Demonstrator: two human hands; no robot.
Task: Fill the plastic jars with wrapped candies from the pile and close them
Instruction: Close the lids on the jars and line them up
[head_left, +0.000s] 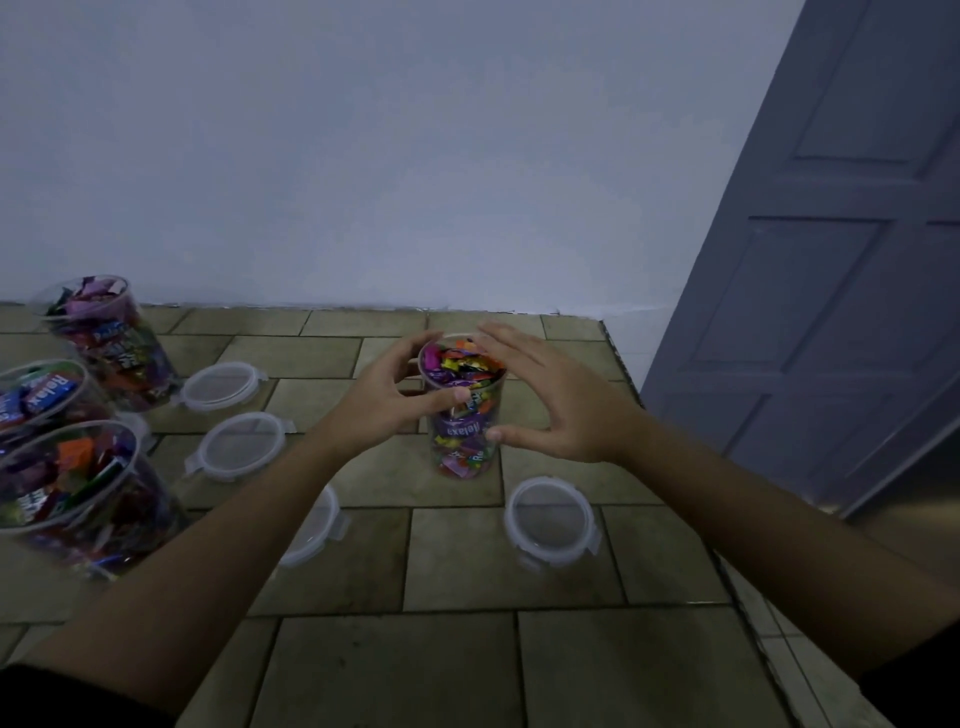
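Clear jar (465, 452) — brimful of bright candies (462, 361); left grip (387, 397) clasps it; right grip (550, 400) unclenched, perhaps touching.

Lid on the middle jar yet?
No: the middle jar has an uncovered mouth with candies showing, and the nearest lid lies on the floor.

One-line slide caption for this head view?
Left hand grips, right hand flanks the full, lidless candy jar on tiles; loose lid nearby.
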